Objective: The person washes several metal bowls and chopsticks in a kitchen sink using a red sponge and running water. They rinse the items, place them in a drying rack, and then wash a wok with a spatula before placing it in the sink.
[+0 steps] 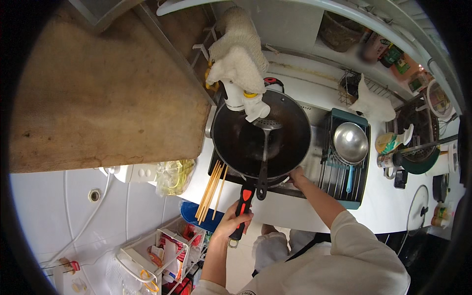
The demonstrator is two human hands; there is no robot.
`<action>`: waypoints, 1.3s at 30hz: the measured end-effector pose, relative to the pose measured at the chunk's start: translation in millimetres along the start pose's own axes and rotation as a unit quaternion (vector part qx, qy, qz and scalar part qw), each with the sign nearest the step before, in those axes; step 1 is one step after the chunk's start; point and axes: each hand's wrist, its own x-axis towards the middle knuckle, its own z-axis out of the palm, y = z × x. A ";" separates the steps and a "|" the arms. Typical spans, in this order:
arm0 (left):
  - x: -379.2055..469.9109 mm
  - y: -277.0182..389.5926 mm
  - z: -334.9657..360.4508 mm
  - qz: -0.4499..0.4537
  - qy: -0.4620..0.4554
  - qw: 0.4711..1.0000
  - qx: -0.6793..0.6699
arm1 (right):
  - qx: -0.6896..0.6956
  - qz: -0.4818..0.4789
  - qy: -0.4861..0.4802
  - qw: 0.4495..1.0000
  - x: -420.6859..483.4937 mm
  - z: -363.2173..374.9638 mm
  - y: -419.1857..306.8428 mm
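My left hand (236, 221) is closed around the black and red handle of a dark wok (236, 147), which sits over the sink. My right hand (297, 176) is at the wok's lower right edge, its fingers partly hidden beneath the rim, so what it grips cannot be told. A slotted metal skimmer (266, 129) lies in the wok, its black handle extending over the near rim. A white faucet-like fitting (236, 97), with a pale cloth (238, 70) draped over it, hangs above the wok's far left part. Several wooden chopsticks (212, 191) lie left of the wok handle.
At the right, a metal bowl (350, 143) rests in a green-ended drying rack (344, 204). Farther right stand a spray bottle (392, 142) and a glass lid (418, 210). A brown board (110, 92) fills the upper left; a bagged vegetable (177, 177) and blue tray (191, 214) are below it.
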 end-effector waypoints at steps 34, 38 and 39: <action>-17.8 65.4 11.5 -0.060 -0.083 0.983 -0.153 | 0.087 -0.015 0.072 0.994 -149.3 -94.6 -63.1; -17.7 65.7 10.8 -0.058 -0.082 0.983 -0.153 | 0.095 -0.018 0.073 0.993 -155.5 -100.6 -65.8; -18.6 66.1 10.7 -0.056 -0.083 0.983 -0.152 | 0.100 -0.021 0.071 0.992 -163.4 -100.6 -71.0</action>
